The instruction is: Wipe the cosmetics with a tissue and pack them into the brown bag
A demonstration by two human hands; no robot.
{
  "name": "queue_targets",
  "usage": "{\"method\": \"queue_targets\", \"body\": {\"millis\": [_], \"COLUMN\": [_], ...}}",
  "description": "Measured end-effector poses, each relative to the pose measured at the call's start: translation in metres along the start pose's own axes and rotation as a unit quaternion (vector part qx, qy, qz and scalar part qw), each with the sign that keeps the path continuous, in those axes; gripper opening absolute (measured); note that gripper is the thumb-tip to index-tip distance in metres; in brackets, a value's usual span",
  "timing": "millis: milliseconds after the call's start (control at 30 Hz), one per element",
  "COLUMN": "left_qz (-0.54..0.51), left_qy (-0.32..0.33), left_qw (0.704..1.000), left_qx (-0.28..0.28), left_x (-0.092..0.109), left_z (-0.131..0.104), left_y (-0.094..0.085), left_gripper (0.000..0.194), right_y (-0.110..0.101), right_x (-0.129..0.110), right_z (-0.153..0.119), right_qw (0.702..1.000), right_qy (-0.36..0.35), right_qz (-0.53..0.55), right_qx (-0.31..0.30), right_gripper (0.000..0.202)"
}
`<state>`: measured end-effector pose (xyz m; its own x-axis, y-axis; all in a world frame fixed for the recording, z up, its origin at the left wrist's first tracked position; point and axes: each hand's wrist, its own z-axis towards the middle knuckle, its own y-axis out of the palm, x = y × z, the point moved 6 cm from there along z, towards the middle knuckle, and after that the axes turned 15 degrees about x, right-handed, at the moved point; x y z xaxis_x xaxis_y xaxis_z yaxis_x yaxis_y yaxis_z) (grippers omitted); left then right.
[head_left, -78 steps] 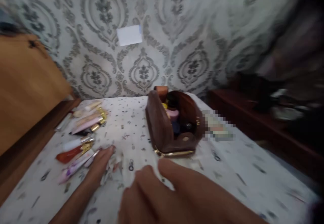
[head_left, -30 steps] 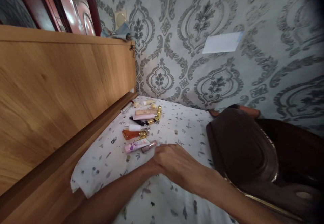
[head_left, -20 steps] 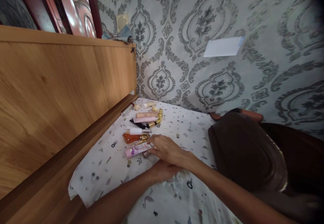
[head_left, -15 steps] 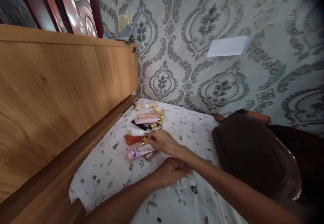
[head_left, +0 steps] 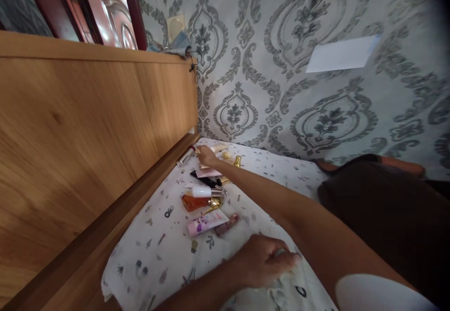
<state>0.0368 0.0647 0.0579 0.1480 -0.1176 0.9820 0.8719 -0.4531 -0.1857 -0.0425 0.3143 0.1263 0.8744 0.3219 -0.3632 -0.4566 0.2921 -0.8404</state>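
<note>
My right hand (head_left: 207, 156) reaches to the far end of a group of cosmetics, fingers drawn together over a small beige item that they mostly hide. Just left of the fingertips lies a clear tube with a dark red cap (head_left: 186, 156). My left hand (head_left: 265, 260) rests curled on the patterned sheet (head_left: 151, 236); a pale bit shows between thumb and fingers, too unclear to name. Between the hands lie a pink-and-white tube (head_left: 207, 222), a mauve tube (head_left: 227, 225), an amber bottle (head_left: 195, 203), a white bottle (head_left: 201, 191) and a black item (head_left: 206, 180).
A wooden board (head_left: 105, 109) bounds the sheet on the left, and a patterned wall (head_left: 267, 90) stands behind. On the right sits a dark brown bag (head_left: 372, 217). Gold-capped items (head_left: 237, 161) and a cream tube (head_left: 220, 147) lie near the wall.
My right hand has moved from beside the amber bottle to the far end of the cosmetics. My left hand has shifted slightly right and nearer. The view has turned a little left.
</note>
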Motion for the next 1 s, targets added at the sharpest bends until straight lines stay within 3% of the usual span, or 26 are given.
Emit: {"method": "queue_targets", "body": {"millis": [233, 367, 500, 667, 800, 867, 1000], "left_qz": [0.013, 0.032, 0.037, 0.015, -0.019, -0.064, -0.188], "left_qy": [-0.018, -0.02, -0.016, 0.001, -0.026, -0.051, -0.075], "left_qw": [1.0, 0.999, 0.999, 1.0, 0.999, 0.996, 0.965], "left_qx": [0.0, -0.001, -0.007, -0.01, 0.009, 0.042, 0.165], "left_x": [-0.024, -0.03, -0.023, 0.003, 0.006, 0.001, -0.01], "left_z": [0.01, 0.011, 0.009, 0.003, 0.003, 0.006, 0.014], "left_y": [0.01, 0.013, 0.009, -0.003, -0.009, -0.015, -0.033], "left_gripper": [0.024, 0.026, 0.025, 0.032, 0.032, 0.031, 0.028], "right_y": [0.037, 0.041, 0.033, -0.001, -0.04, -0.064, -0.116], "right_x": [0.007, 0.013, 0.011, 0.005, 0.01, 0.016, 0.035], "right_z": [0.027, 0.029, 0.023, 0.004, -0.032, -0.059, -0.127], "right_qw": [0.999, 0.999, 0.999, 0.992, 0.981, 0.954, 0.859], "right_qy": [0.014, 0.023, 0.024, 0.024, 0.034, 0.046, 0.068], "right_qz": [-0.037, -0.031, 0.008, 0.086, 0.156, 0.266, 0.476], "right_qx": [-0.003, 0.01, 0.026, 0.089, 0.113, 0.126, 0.174], "right_gripper": [0.031, 0.028, 0.035, 0.042, 0.037, 0.035, 0.043]}}
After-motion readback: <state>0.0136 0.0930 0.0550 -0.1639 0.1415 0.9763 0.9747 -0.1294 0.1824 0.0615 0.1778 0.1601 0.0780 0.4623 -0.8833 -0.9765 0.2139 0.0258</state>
